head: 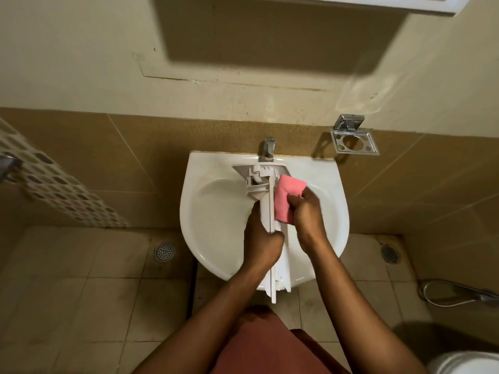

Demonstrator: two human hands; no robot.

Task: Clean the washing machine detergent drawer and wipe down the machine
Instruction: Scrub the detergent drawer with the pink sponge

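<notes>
Drawer (270,211) of washing-machine detergent tray, white plastic, held on edge over the basin (216,211), its near end overhanging the basin's front rim above the tiled floor (81,292); left hand (260,238) closed around the drawer's narrow mid-section; right hand (305,214) closed on a folded pink cloth (283,203) pressed against the drawer's right face; far end, with the front panel and moulded compartments, lies just below the tap (267,149), from which no water is seen running. Probable risks: a wet, soapy one-handed grip could let the drawer slip and strike the basin or fall to the floor; wiping pressure against thin plastic ribs may crack them; residue in the far compartments may escape the cloth; drips may wet the floor.
</notes>
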